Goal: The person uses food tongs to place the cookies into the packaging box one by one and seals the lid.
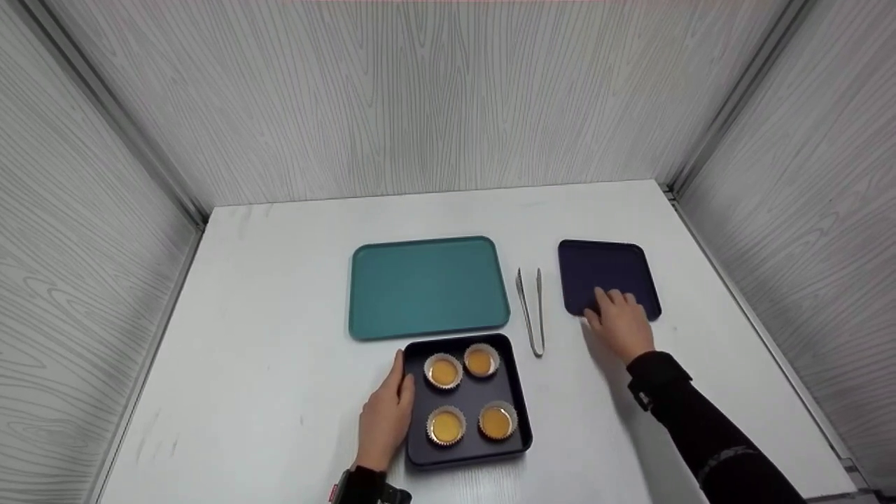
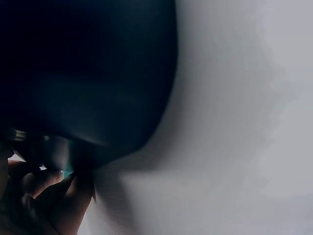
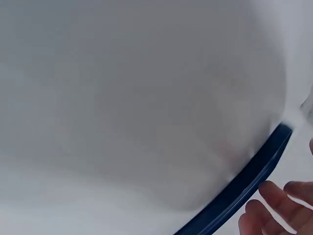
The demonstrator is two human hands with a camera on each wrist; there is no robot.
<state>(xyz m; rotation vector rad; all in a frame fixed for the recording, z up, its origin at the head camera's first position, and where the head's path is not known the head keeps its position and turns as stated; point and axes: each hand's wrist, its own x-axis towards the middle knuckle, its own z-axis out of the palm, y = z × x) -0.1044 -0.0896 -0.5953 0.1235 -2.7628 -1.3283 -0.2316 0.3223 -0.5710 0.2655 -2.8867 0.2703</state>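
Head view | dark square box [image 1: 467, 448] | four yellow tarts [image 1: 445, 372] in paper cups

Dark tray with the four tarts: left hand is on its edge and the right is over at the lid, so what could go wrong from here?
1. The left hand only rests along the left edge of the dark tray; a push could slide it toward the teal tray and jostle the four tarts.
2. The tongs lie between the trays, beside the right hand; dragging the dark lid across might knock them.
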